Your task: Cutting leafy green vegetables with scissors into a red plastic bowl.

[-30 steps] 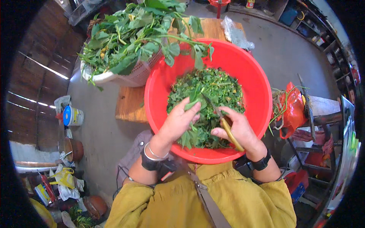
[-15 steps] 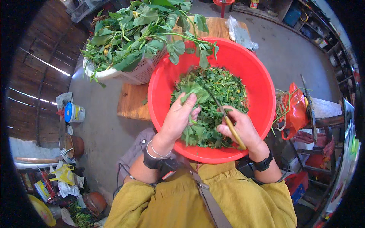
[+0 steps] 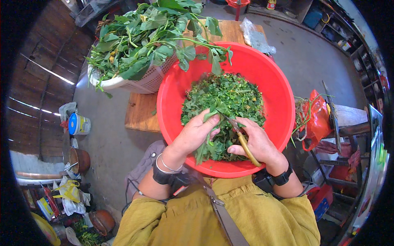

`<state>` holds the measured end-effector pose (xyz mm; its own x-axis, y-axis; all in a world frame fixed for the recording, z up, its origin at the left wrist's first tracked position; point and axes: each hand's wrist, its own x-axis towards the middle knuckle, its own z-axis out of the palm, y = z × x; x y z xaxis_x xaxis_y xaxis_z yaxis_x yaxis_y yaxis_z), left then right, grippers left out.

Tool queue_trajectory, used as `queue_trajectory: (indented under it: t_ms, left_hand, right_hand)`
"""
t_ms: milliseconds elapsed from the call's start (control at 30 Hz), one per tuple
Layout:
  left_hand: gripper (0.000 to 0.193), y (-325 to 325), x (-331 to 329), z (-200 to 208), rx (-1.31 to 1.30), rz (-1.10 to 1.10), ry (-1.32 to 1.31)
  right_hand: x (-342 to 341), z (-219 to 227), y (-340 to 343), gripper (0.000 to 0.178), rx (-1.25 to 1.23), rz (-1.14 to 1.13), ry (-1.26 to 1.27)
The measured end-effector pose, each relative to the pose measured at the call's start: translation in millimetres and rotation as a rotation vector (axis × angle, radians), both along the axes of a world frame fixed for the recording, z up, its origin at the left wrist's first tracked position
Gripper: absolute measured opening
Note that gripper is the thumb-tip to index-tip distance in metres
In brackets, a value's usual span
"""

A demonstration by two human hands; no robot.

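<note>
Over a big red basin, my left hand pinches a bunch of green leaves between thumb and fingers. Yellow-handled scissors are in my right hand, with their blades angled up and left against that bunch. The blade tips are partly hidden by leaf. Beneath both hands, chopped greens cover the basin's bottom, and longer leaves hang below my left hand.
A white basket heaped with leafy stems stands left of the basin, some stems overhanging its rim. Both are on a wooden table. A red plastic bag is at the right; a lidded bucket stands on the floor at left.
The scissors have come closer to my left hand, their blades now at the leaf bunch. Both hands sit slightly lower, and less of the bunch sticks out above my left fingers.
</note>
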<state>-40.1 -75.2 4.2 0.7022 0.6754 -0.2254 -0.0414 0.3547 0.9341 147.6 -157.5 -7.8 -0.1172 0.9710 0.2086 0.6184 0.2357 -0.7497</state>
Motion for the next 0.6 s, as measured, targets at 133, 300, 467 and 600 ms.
queue_trajectory:
  t_ms: [133, 300, 467, 600]
  left_hand:
    - [0.021, 0.2, 0.7, -0.3, -0.005, -0.003, -0.010]
    - [0.018, -0.8, 0.9, 2.3, 0.023, 0.033, 0.046]
    - [0.022, -3.7, 3.8, 1.2, -0.010, 0.086, 0.018]
    - [0.025, 8.2, -9.7, -10.6, -0.054, 0.039, -0.013]
  right_hand:
    - [-0.3, 11.2, -0.5, 0.071, -0.094, -0.032, 0.065]
    - [-1.5, 10.0, -2.1, 0.054, -0.306, -0.098, 0.154]
    - [-2.1, 10.9, -0.3, 0.050, -0.292, -0.165, 0.186]
    - [-1.0, 10.0, -0.1, 0.056, -0.248, -0.140, 0.308]
